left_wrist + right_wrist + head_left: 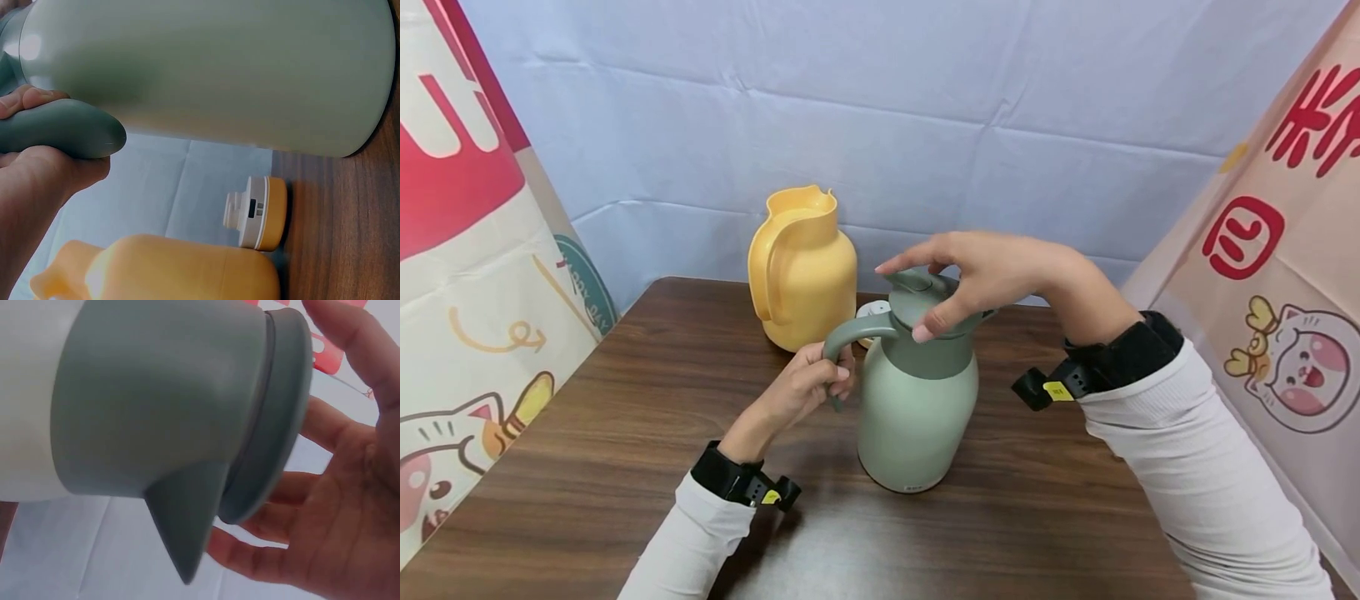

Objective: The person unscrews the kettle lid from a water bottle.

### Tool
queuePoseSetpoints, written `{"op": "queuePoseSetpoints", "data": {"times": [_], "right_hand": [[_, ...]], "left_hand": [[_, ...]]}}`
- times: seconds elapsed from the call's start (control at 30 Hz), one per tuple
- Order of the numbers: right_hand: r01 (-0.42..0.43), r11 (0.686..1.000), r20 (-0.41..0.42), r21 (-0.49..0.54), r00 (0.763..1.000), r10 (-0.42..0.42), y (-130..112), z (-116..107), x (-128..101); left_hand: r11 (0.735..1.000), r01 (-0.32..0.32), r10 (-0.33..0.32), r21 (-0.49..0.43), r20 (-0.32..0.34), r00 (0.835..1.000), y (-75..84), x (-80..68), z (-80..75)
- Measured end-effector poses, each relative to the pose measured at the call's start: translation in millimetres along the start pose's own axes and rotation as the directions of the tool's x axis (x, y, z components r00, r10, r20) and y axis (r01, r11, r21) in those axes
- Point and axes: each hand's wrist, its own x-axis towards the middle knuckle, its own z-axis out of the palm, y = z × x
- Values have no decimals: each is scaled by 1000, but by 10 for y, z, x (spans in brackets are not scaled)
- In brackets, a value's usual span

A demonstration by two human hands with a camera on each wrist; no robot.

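Note:
A pale green vacuum jug (917, 417) stands upright on the brown table, its dark green handle (857, 327) to the left. My left hand (808, 379) grips the lower part of this handle; in the left wrist view the handle's rounded end (94, 128) sticks out between fingers and thumb. Over the jug's green lid (917, 304) my right hand (981, 271) spreads, thumb at the near rim and index finger reaching past the lever on top. The right wrist view shows the lid's edge (275, 419) in front of the fingers, with the palm apart from it and the pointed spout (187, 512) below.
Behind the green jug to the left stands a yellow jug (816, 283) without a lid, its handle toward me. Beside it a white and yellow stopper (262, 212) sits on the wooden table (625, 433). Pale blue cloth (880, 108) hangs behind, with printed banners on both sides.

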Motion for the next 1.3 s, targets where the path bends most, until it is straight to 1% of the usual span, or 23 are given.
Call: {"op": "queuePoseSetpoints", "data": {"times": [0.1,0.23,0.47,0.6,0.77,1.0,1.13,1.3], "right_hand": [[17,1000,46,-15,999,-17,5,1,-25],[46,998,67,-35,997,-43,15,12,-37],[20,997,58,-78,998,-16,-28,32,-25],[7,997,49,-81,999,-3,-34,34,-22],[26,996,31,-82,999,-23,-9,31,-34],[9,992,7,-125,1000,-8,-46,19,-55],[44,991,27,-126,999,-41,-49,11,-61],[112,990,95,-86,990,-104,-18,-1,-55]], "left_hand": [[1000,2,-2,6,-2,1000,7,-2,2],[1000,-3,3,9,0,1000,13,-1,7],[1000,-6,6,2,1,1000,-8,2,1],[1000,-1,1,4,-4,1000,-5,0,5],[1000,-1,1,15,-7,1000,7,2,6],[1000,-8,8,18,3,1000,7,7,0],[1000,-9,9,12,4,1000,6,10,1],[1000,-6,6,12,5,1000,4,10,0]]}}
